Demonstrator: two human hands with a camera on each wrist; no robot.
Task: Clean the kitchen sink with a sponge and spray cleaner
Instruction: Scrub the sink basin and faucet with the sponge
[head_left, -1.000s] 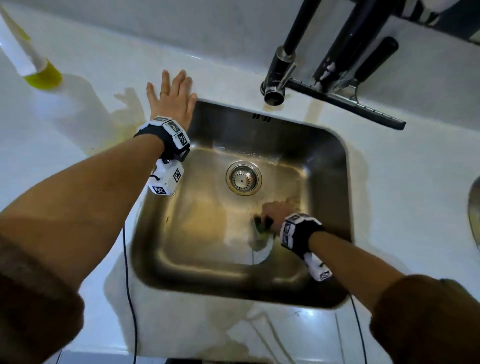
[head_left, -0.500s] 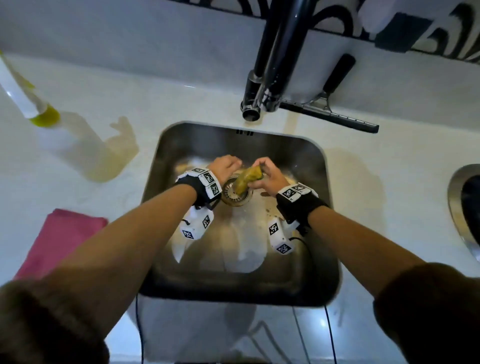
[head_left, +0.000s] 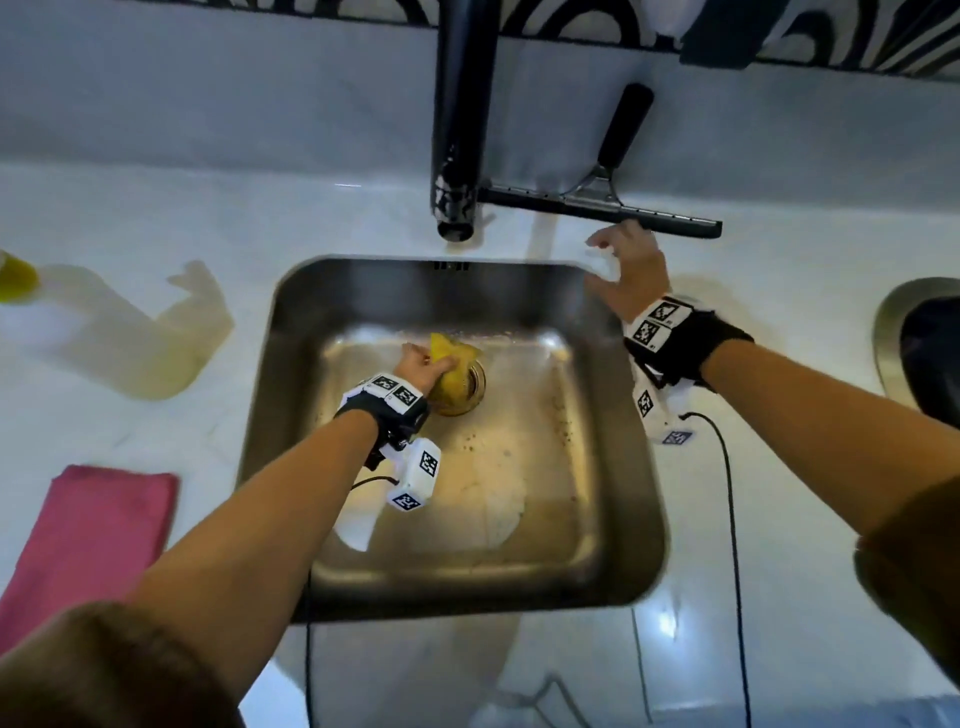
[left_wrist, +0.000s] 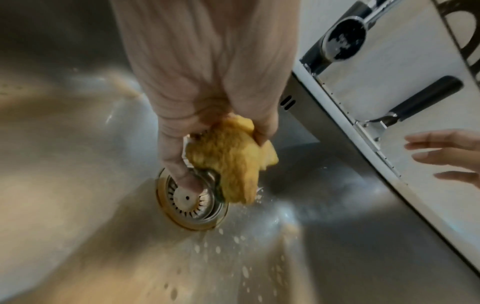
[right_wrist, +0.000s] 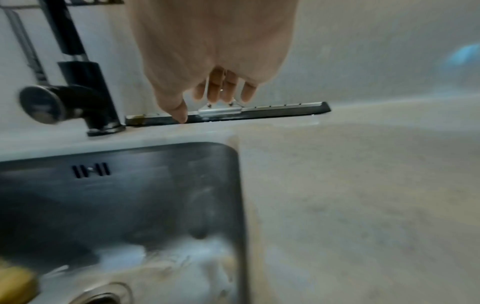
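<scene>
My left hand (head_left: 423, 364) grips a crumpled yellow sponge (head_left: 451, 353) over the round drain strainer (head_left: 467, 387) of the steel sink (head_left: 618, 483). In the left wrist view the sponge (left_wrist: 231, 162) is squeezed between thumb and fingers just above the strainer (left_wrist: 192, 205), with droplets on the sink floor. My right hand (head_left: 623, 265) hovers over the sink's far right corner with its fingers spread, holding nothing, close to the black squeegee (head_left: 597, 210). In the right wrist view its fingertips (right_wrist: 182, 117) are near the squeegee blade (right_wrist: 272, 112). A spray bottle's yellowish base (head_left: 15, 275) shows at the left edge.
A black faucet (head_left: 460, 140) rises behind the sink, its spout above the back rim. A pink cloth (head_left: 88, 530) lies on the white counter (head_left: 805, 364) at the left. A dark round object (head_left: 930, 348) sits at the right edge. Cables hang from both wristbands.
The sponge passed from my right hand to my left, which now holds it alone over the drain. My right hand let go and moved up right toward the squeegee.
</scene>
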